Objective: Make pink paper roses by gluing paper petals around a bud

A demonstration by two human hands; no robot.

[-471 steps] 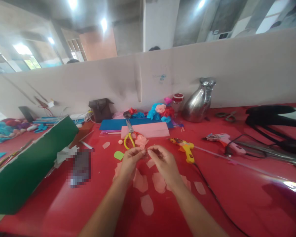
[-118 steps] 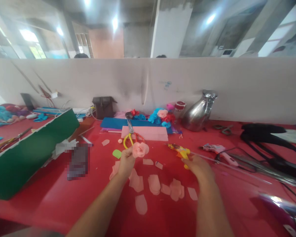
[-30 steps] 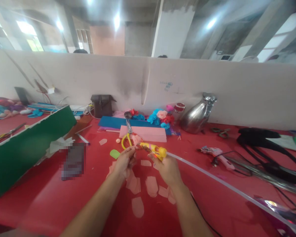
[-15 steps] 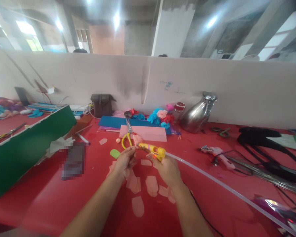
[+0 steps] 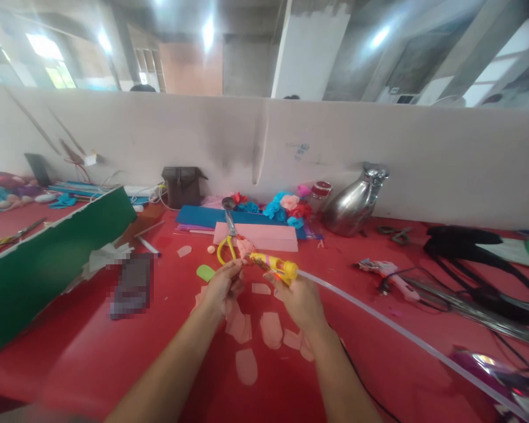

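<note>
My left hand (image 5: pixel 221 288) is closed on a small pink paper flower (image 5: pixel 244 247), held up over the red table (image 5: pixel 92 352). My right hand (image 5: pixel 298 299) grips a yellow glue gun (image 5: pixel 277 266) whose nozzle points left at the flower. A long clear glue stick (image 5: pixel 401 335) trails from the gun's back toward the lower right. Several pink paper petals (image 5: pixel 271 329) lie on the table under my hands.
Yellow-handled scissors (image 5: pixel 227 238) and pink (image 5: pixel 268 236) and blue paper sheets lie behind my hands. Finished paper flowers (image 5: pixel 286 207), a silver vase (image 5: pixel 355 201), a second glue gun (image 5: pixel 385 271), black cables (image 5: pixel 480 258) and a green board (image 5: pixel 48 264) surround them.
Earlier my left hand held the flower up alone while my right reached for the glue gun. Now the gun is in my right hand with its nozzle at the flower; little has moved over the last second.
</note>
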